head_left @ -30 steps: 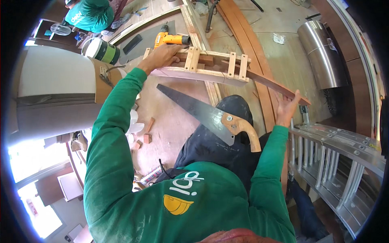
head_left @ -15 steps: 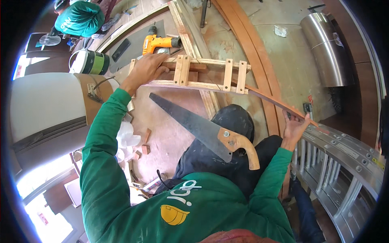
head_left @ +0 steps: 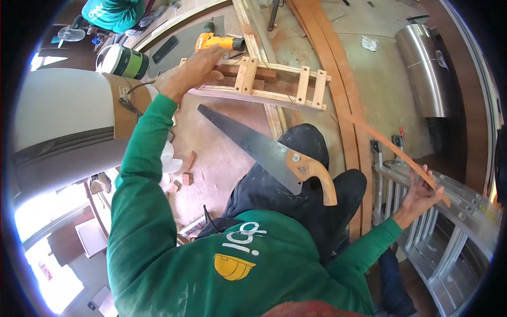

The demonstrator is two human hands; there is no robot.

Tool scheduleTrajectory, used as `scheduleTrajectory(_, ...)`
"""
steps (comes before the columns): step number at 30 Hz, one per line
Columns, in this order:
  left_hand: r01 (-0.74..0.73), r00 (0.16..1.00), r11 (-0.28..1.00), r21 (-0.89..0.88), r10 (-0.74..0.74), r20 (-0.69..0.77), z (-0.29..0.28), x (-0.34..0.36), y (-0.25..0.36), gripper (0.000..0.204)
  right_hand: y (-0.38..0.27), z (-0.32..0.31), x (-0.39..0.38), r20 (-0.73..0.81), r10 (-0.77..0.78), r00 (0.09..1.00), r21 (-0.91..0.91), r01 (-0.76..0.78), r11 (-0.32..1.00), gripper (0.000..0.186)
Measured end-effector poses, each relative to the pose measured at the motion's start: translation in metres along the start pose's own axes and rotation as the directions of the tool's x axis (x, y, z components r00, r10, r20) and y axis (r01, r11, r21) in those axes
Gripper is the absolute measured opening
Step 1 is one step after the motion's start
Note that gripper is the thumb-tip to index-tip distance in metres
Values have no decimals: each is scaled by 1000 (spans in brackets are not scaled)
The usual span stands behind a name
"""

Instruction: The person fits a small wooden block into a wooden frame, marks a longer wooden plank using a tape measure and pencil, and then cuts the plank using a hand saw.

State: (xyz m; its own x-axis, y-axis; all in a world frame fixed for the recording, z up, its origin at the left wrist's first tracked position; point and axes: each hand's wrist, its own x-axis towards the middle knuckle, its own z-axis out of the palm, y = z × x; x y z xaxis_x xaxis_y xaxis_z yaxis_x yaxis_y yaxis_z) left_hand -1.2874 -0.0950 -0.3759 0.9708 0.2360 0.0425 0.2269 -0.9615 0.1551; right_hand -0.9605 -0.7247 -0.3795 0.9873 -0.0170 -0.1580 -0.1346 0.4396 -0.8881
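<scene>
My left hand (head_left: 193, 73) grips the left end of a light wooden jig (head_left: 248, 75), two rails joined by short crosspieces with holes, with a reddish wood piece between the rails. In my right hand (head_left: 417, 196), out to the right over the ladder, is a long thin wooden strip (head_left: 401, 153), slanting back toward the jig but clear of it. A handsaw (head_left: 253, 142) with a wooden handle rests across my dark-trousered legs, below the jig. A yellow drill (head_left: 214, 42) lies just beyond my left hand. Small wood offcuts (head_left: 187, 178) lie on the pink board to the left.
A co-worker in green (head_left: 113, 11) crouches at top left. A bucket (head_left: 121, 63), dark phone (head_left: 165, 49) and covered bulky object (head_left: 63, 105) occupy the left. Long planks (head_left: 338, 68) run along the right beside a steel cylinder (head_left: 425, 68) and aluminium ladder (head_left: 449, 232).
My right hand has moved right and toward me, drawing the strip out from the jig. My left hand and the jig shifted slightly, staying together.
</scene>
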Motion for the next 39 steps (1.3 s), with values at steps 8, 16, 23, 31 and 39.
scheduleTrajectory(8, -11, 998, 901, -434, -20, -67, -102, -92, 238, 72, 18, 160, -163, 396, 203, 895, -177, -143, 974, 43)
scheduleTrajectory(16, 456, 834, 555, -696, -539, 118, -44, -218, 211, 41, 115, 224, -302, 865, 269, 423, -335, 89, 938, 59)
scheduleTrajectory(23, 654, 681, 354, -668, -660, 317, 29, -358, 157, 47, 87, 125, -199, 699, 544, 463, -622, 769, 144, 54)
scheduleTrajectory(31, 815, 566, 279, -509, -574, 592, 116, -431, 117, 53, 45, 99, -167, 514, 799, 313, -826, -69, 559, 41)
scheduleTrajectory(39, 325, 859, 944, -48, -316, -402, -7, -213, 104, 35, -64, 74, -174, 549, 469, 692, -593, -73, 802, 41)
